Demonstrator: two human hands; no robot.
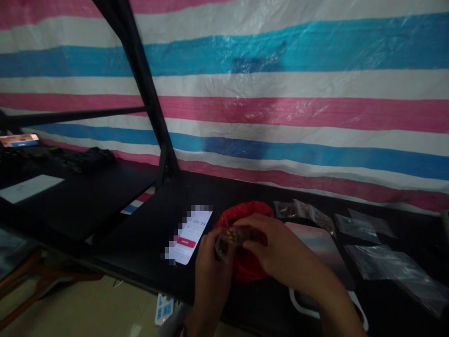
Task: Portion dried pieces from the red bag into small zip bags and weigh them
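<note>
Both hands, left hand [210, 262] and right hand [277, 248], pinch a small clear plastic packet of brown bits [231, 238] above the crumpled red plastic bag [245, 269]. Best keep the packet level, just right of the lit white phone [191, 236] on the black bench [140, 234].

Phone [191, 236] screen partly blurred; pouch [231, 238] contents unclear.

Dim, underexposed desk; striped sheet [280, 93] brighter, softly glaring.

"1:09:09" timer digits on the lit phone [191, 236] screen
</note>
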